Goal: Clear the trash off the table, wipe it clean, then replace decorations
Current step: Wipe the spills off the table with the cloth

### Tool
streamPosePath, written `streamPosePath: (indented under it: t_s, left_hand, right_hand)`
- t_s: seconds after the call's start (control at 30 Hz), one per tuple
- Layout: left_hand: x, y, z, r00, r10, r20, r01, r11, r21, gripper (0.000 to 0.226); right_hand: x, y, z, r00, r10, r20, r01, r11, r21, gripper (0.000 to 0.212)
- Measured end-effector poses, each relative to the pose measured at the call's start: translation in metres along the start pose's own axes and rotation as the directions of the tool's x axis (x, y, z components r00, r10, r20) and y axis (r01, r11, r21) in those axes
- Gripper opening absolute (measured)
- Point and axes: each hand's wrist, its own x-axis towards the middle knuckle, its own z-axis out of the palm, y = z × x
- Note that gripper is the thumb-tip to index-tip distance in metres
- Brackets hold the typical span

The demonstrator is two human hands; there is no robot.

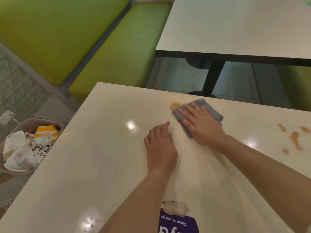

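On the cream table (pixel 94 157) my right hand (pixel 202 125) lies flat with straight fingers on a folded grey cloth (pixel 212 108), pressing it down near the far edge. An orange smear (pixel 175 105) shows just left of the cloth. More orange spills (pixel 294 138) mark the table at the right. Beside the cloth, my left hand (pixel 159 143) rests on the tabletop with its fingers loosely bent, holding nothing.
A beige bin (pixel 42 122) full of crumpled wrappers and paper trash (pixel 25 148) stands left of the table. A purple sign (pixel 178 221) reading "Clean as you go" lies at the near edge. Green bench seats (pixel 121 52) and a second table (pixel 235 27) lie beyond.
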Motion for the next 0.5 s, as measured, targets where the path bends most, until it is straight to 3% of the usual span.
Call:
streamPosePath:
  t_s: [0.13, 0.2, 0.33, 0.5]
  left_hand:
    - [0.000, 0.000, 0.001, 1.000, 0.006, -0.005, -0.006, 1.000, 0.008, 0.044]
    - [0.000, 0.000, 0.002, 1.000, 0.004, -0.023, -0.004, 1.000, 0.013, 0.045]
    - [-0.001, 0.001, 0.001, 1.000, 0.011, -0.030, -0.010, 1.000, 0.027, 0.046]
    - [-0.002, 0.000, 0.001, 0.999, 0.016, -0.047, -0.015, 0.999, 0.033, 0.047]
  right_hand:
    - [0.028, 0.010, -0.005, 0.972, 0.227, -0.057, -0.230, 0.971, -0.065, 0.054]
    - [0.033, -0.008, -0.001, 0.983, 0.181, -0.036, -0.183, 0.982, -0.047, 0.053]
    - [0.008, -0.020, 0.007, 0.997, -0.071, 0.010, 0.071, 0.997, 0.030, 0.053]
    - [0.042, -0.008, 0.004, 0.983, 0.159, -0.093, -0.161, 0.987, -0.015, 0.051]
